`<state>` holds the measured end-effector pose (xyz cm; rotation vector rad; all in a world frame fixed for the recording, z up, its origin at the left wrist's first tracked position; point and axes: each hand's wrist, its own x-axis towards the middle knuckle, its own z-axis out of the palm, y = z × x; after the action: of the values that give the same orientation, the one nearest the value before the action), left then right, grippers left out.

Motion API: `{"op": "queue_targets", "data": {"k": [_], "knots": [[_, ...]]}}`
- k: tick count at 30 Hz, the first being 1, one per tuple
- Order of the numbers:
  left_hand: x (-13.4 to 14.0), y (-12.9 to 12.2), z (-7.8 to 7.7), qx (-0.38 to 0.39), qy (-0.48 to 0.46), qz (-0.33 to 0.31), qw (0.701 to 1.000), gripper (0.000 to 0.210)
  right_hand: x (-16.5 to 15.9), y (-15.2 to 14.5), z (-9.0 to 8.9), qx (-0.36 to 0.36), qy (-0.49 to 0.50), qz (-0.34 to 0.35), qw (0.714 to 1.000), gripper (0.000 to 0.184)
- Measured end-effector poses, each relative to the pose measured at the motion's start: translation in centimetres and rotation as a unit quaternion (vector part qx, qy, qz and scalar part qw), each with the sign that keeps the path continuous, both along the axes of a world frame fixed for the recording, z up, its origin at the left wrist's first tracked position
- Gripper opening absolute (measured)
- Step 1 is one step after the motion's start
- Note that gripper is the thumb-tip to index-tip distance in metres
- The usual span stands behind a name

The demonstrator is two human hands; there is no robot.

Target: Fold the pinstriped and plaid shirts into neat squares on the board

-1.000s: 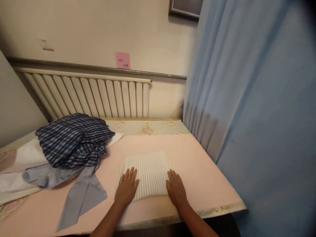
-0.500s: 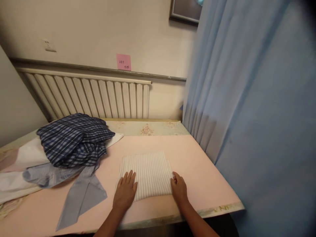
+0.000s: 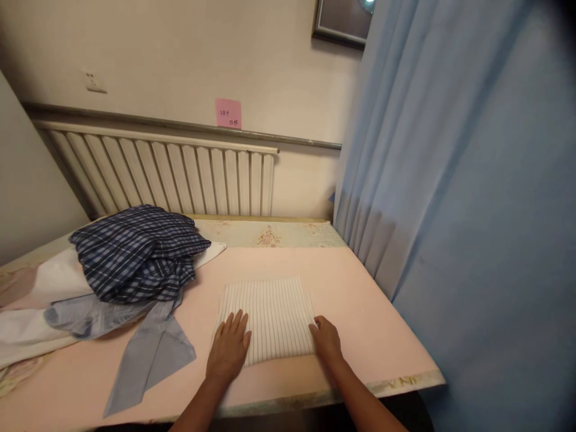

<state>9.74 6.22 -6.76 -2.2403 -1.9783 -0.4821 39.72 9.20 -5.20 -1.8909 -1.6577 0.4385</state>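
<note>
1. The left hand (image 3: 228, 349) lay palm down, fingers straight, slightly parted, on the striped cloth (image 3: 276, 318).
2. The right hand's (image 3: 327, 341) fingers curled at its edge; grip was unclear.
3. The cloth lay on a pink sheet (image 3: 364, 324).

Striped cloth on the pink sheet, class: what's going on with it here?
A person has both hands at the striped cloth, which lies spread flat on the pink sheet. The left hand rests flat on its left side. The right hand is at its right edge, fingers curled; whether they pinch it is unclear. Off to the left, a checked cloth sits bunched up, partly over a grey cloth.
</note>
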Motion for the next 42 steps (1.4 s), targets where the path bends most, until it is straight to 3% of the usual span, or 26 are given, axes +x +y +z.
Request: {"op": "queue_targets", "data": {"k": [9,13,19,23,33,42], "knots": [[-0.1,0.0,-0.1,-0.009,0.005,-0.002,1.0,0.052,0.3,-1.0,-0.6,0.017,-0.005,0.018,1.0,0.028],[-0.4,-0.1,0.0,-0.022,0.005,0.007,1.0,0.051,0.1,-1.7,-1.4,0.059,-0.013,0.018,0.998,0.036],[-1.2,-0.3,0.2,-0.042,0.014,0.11,0.993,0.05,-0.1,-2.1,-1.8,0.101,-0.021,0.015,0.995,0.039],[-1.8,-0.2,0.3,-0.046,0.005,0.134,0.99,0.05,-0.1,-2.3,-1.6,0.107,-0.01,0.002,0.994,0.039],[-2.4,-0.3,-0.3,-0.026,-0.018,0.127,0.991,0.051,-0.1,-2.5,-1.7,0.113,-0.018,0.006,0.993,0.038],[-3.9,-0.1,-1.6,-0.01,-0.089,0.105,0.99,0.055,-0.1,-2.2,-0.6,0.077,0.068,-0.038,0.994,0.033]]}}
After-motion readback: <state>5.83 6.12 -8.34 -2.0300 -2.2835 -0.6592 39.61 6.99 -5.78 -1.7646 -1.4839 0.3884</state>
